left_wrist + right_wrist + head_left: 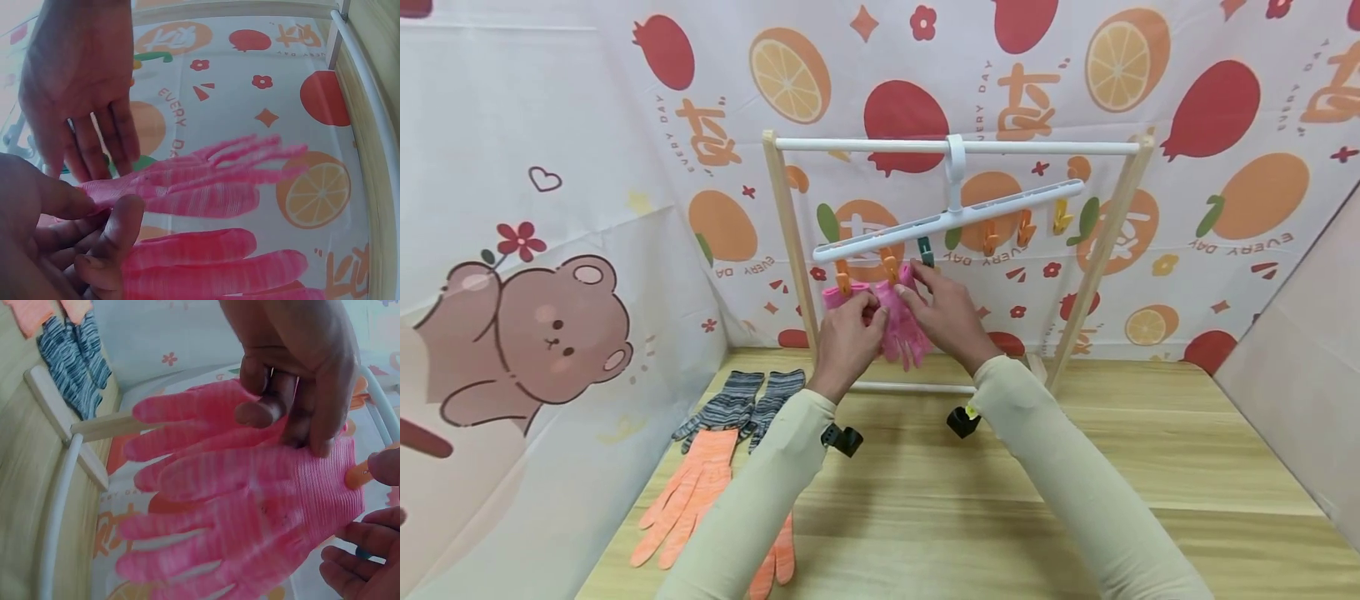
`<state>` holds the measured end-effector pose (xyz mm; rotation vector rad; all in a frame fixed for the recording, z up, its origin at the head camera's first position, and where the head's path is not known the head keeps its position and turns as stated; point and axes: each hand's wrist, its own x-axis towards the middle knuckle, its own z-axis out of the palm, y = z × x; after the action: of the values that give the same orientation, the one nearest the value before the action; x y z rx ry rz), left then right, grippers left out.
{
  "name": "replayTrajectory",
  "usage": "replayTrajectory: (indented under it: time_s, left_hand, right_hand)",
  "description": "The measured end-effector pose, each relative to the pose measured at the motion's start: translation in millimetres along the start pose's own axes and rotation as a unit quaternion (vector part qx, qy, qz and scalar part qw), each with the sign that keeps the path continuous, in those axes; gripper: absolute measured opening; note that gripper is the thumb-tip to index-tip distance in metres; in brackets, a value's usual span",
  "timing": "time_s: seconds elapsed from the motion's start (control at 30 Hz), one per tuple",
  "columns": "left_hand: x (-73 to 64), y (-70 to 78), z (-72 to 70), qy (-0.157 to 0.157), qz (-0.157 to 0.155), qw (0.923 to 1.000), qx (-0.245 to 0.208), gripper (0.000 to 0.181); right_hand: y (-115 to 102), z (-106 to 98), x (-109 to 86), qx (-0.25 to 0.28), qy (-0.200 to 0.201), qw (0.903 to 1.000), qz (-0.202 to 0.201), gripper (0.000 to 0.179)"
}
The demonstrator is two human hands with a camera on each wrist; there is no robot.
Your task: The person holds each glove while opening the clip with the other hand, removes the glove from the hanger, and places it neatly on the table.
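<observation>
Two pink gloves hang side by side from a white hanger [925, 227]. An orange clip [843, 279] grips the cuff of the left glove [835, 297]; another orange clip [890, 267] is on the cuff of the right glove [250, 506]. My left hand [850, 337] pinches the right glove's cuff at its near-left edge, seen closely in the left wrist view. My right hand [951, 317] holds the cuff's other corner between thumb and fingers, the thumb [384, 467] right at the clip. The glove's fingers hang down loosely.
A wooden frame with a white top rail [865, 146] carries the tilted hanger. Farther along hang a dark green clip [926, 250], more orange clips [1025, 227] and a yellow clip [1061, 217]. Grey striped gloves [730, 408] and orange gloves [696, 487] lie on the table at left.
</observation>
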<state>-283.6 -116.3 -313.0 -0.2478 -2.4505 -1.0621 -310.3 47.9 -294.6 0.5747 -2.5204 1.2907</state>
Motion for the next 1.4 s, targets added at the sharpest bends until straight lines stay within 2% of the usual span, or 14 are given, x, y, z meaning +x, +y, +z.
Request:
replayTrajectory:
  time_s: [0.17,0.33,0.5,0.63,0.9,1.2,1.4]
  left_hand:
    - [-0.8,0.5,-3.7,-0.027,-0.007,0.9996,-0.01,0.016]
    - [-1.9,-0.3,-5.7,-0.047,-0.002,0.9988,-0.016,0.013]
    - [-1.1,-0.9,-5.8,-0.042,0.014,0.999,-0.012,0.013]
    - [-1.7,-1.6,-7.3,-0.043,0.006,0.9989,-0.016,0.016]
    - [-3.8,-2.4,-9.8,-0.036,-0.004,0.9993,-0.012,0.017]
    - [-5.3,-5.4,-11.9,-0.028,-0.001,0.9996,-0.005,0.015]
    - [-6.8,-8.6,-13.8,-0.032,0.003,0.9995,-0.007,0.014]
  right_hand:
    - [-8.9,2.7,5.9,0.026,-0.002,0.9993,-0.027,0.061]
    - [-16.8,3.6,10.6,0.065,-0.026,0.9972,-0.028,0.055]
    - [-21.0,2.4,13.1,0.099,-0.029,0.9944,-0.02,0.05]
    - [-23.2,0.9,14.7,0.124,-0.024,0.9917,-0.023,0.045]
    - [-25.7,-2.1,18.2,0.131,-0.009,0.9908,-0.034,0.038]
    - [-29.2,0.2,18.0,0.162,0.013,0.9868,-0.003,0.038]
    - [-30.4,2.1,18.8,0.179,0.023,0.9837,0.0,0.034]
